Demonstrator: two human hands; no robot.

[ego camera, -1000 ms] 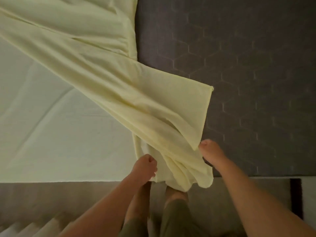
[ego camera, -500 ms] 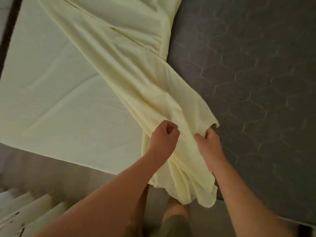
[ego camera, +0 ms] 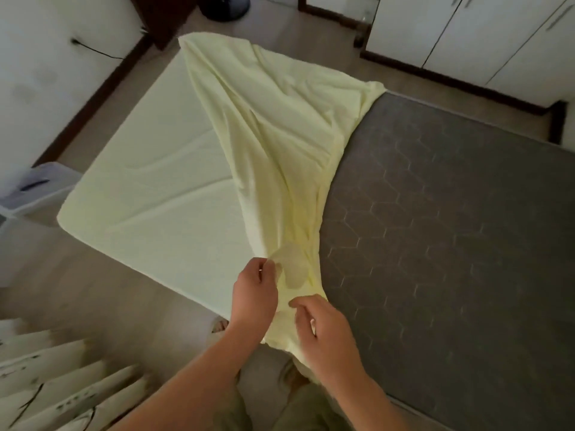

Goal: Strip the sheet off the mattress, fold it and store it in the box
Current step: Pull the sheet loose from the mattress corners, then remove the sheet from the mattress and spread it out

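A pale yellow sheet (ego camera: pixel 161 185) still covers the left half of the mattress. Its right half is pulled over in a bunched fold (ego camera: pixel 277 144) that runs from the far corners down to me. The bare grey mattress (ego camera: pixel 435 231) with a hexagon pattern shows on the right. My left hand (ego camera: pixel 253 290) grips the gathered cloth at the near edge. My right hand (ego camera: pixel 323 328) pinches the same bunch just below and to the right. A translucent plastic box (ego camera: pixel 34 188) stands on the floor at the left, beside the mattress corner.
White cupboard doors (ego camera: pixel 466 35) line the far right wall. A dark round bin (ego camera: pixel 224 7) stands at the far end. Pleated pale curtain folds (ego camera: pixel 62 384) hang at the lower left. Wooden floor surrounds the mattress.
Both hands have gathered the loose sheet end into one bunch and come close together. My view has lifted, so the whole mattress and room show.
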